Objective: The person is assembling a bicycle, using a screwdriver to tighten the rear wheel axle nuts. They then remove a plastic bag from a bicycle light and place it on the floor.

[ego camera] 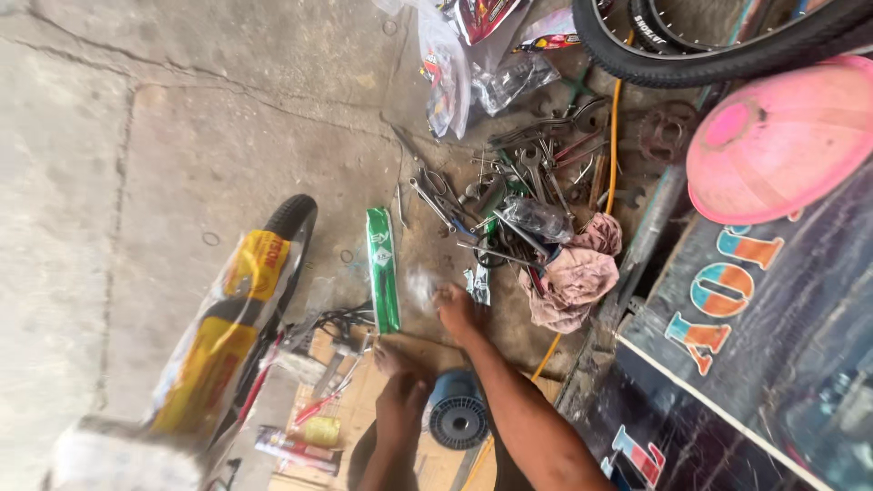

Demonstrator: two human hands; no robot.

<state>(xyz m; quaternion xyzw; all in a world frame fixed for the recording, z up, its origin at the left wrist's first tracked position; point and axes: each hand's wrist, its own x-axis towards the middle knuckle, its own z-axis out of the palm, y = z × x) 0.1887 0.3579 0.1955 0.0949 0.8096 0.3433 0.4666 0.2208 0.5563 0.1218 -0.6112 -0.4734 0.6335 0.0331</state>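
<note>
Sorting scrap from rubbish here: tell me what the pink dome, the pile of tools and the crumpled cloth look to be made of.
Pink dome: probably moulded plastic, smooth with a dull sheen and scuffed patches.
Pile of tools: metal, likely steel; grey, thin, hard-edged shapes, some dark with grime or rust.
Crumpled cloth: woven fabric, faded pink, soft folds, stained.
The right hand reaches toward the tools.

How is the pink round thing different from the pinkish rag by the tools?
The pink round thing is a smooth, stiff dome with a bright, even colour; the pinkish rag is soft, crumpled and faded, with dirty patches. The dome looks much bigger than the rag. The dome sits up on a dark printed board, while the rag lies on the ground beside the pile of metal tools. Both are pink.
</note>
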